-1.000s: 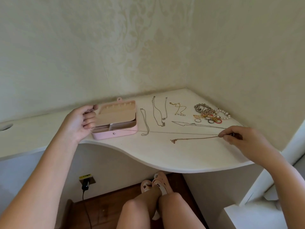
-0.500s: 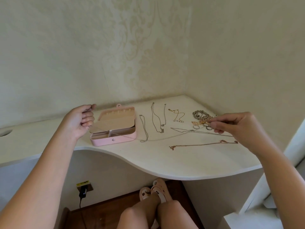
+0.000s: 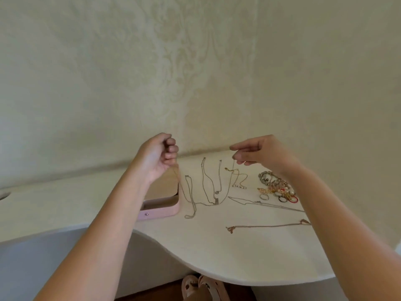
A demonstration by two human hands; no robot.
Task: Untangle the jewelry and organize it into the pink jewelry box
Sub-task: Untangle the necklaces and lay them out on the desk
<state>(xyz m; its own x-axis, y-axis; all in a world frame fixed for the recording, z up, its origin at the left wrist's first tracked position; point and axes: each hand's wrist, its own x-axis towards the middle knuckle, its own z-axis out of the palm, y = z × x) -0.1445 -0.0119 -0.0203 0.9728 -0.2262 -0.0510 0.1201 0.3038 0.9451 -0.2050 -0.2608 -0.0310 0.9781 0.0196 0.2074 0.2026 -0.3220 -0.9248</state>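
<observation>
The left hand is hovering above the white table with its fingers curled into the palm, gripping one end of a thin chain. The right hand, level with it at 3 o'clock, is pinching the other end between thumb and fingertips. The chain is sagging from both hands, and its low loop appears to be reaching the tabletop at 6 o'clock between them.

The pink jewelry box is standing open at 6 o'clock of the left hand, its lid tilting back behind the wrist and its left part hiding under the forearm. Its front wall is sitting near the table's inward-curving front edge.

Between the hands, three necklaces are lying stretched out side by side. A gold bracelet is lying at 7 o'clock of the right hand. A heap of rings and beads is crowding the spot at 5 o'clock of that hand, close to the right forearm. A rose-gold chain is running crosswise nearer the person.

Beyond that chain, at 6 o'clock, bare tabletop is spreading out to the rounded front edge. At 12 o'clock the table is ending against the wall.
</observation>
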